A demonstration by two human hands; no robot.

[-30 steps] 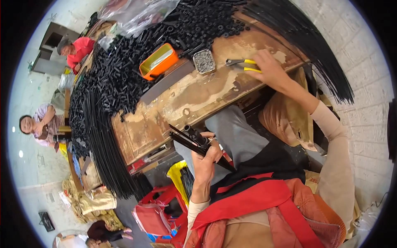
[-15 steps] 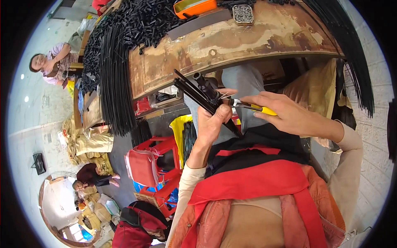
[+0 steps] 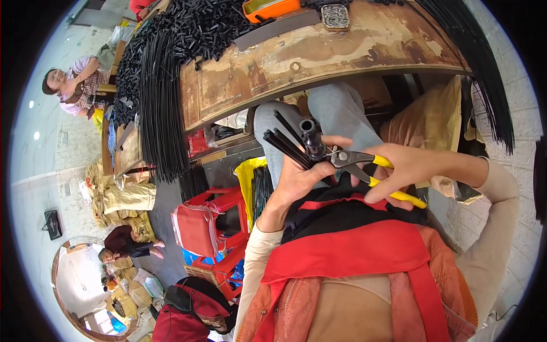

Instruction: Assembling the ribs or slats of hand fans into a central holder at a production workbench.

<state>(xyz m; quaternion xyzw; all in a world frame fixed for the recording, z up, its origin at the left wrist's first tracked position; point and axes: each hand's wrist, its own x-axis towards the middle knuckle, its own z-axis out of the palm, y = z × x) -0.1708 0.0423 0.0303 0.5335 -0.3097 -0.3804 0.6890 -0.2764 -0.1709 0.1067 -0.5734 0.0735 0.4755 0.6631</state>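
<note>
My left hand is closed round a bundle of thin black rods and a thicker black tube, which together look like a folded umbrella frame. The tube's hollow end points up, and a ringed collar sits below it. My right hand grips pliers with yellow handles, spread apart. Their dark jaws are at the collar beside my left thumb, where a thin pale wire shows. Whether the jaws close on the wire is too small to tell.
A worn wooden table spans the far side, bearing a heap of short black tubes, an orange tray and a dish of small metal bits. Long black rods hang over its edge. Red stools stand left; other people sit farther off.
The black frame has shifted right and turned, its tube end now facing up toward me. The pliers have swung round, and their handles are spread wider.
</note>
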